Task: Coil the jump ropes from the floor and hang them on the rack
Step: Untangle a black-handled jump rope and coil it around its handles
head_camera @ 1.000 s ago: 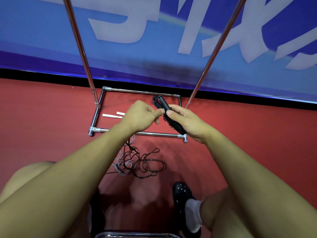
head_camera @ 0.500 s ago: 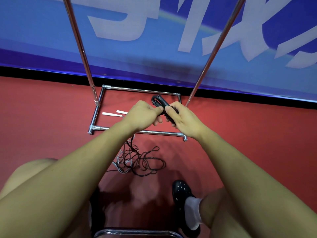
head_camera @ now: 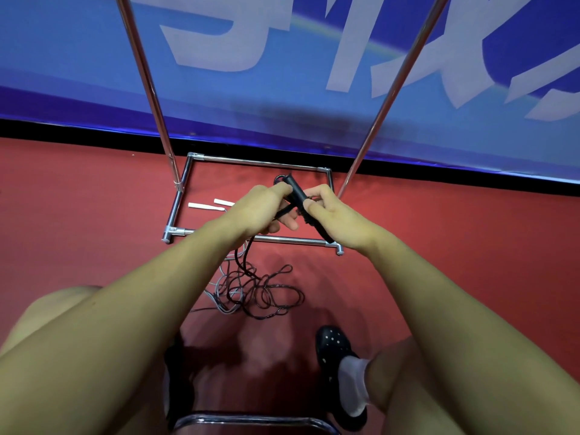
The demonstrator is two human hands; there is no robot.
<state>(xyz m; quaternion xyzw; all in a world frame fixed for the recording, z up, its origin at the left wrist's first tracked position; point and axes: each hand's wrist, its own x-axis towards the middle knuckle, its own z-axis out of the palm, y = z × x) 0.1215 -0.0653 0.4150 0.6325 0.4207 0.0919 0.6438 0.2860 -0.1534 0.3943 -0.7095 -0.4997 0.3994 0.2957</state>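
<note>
Rack (head_camera: 253,239): chrome base frame on red floor (head_camera: 455,246) against the blue wall banner (head_camera: 282,73); I see open floor on both sides. Right hand (head_camera: 337,219): fingers curled round black jump-rope handles (head_camera: 296,191), held above the base frame. Left hand (head_camera: 259,208): pinching the black cord (head_camera: 243,259) beside them. Cord runs down to a tangled rope pile (head_camera: 260,291), black and grey strands, on the floor before the rack.

Rack (head_camera: 188,180) polished chrome metal; rope handles (head_camera: 296,191) matt black; floor (head_camera: 455,246) smooth red.
</note>
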